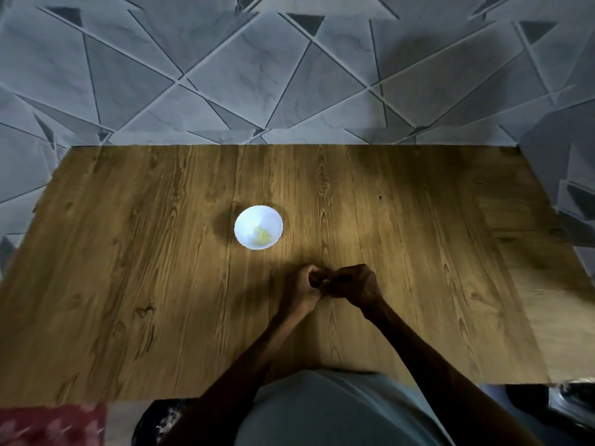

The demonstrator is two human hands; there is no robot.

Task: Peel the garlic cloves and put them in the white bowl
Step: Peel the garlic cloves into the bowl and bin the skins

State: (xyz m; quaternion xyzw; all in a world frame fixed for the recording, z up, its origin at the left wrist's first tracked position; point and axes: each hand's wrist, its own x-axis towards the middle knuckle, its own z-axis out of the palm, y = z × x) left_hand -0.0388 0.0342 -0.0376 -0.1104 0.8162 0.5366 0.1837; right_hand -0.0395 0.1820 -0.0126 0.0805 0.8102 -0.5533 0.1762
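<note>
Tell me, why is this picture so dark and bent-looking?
Head view: light pools mid-table around the bowl, leaving the table corners dim. Head view: the left hand and right hand sit in shadow, so anything between their curled fingers is lost. Head view: the wide lens warps the frame's edges, and the red cloth at bottom left is smeared.

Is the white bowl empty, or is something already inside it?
Not empty. The white bowl stands upright with a small pale yellow heap on its bottom.

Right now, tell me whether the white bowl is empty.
No, the white bowl holds a small pale yellow heap near its bottom, likely peeled garlic.
</note>
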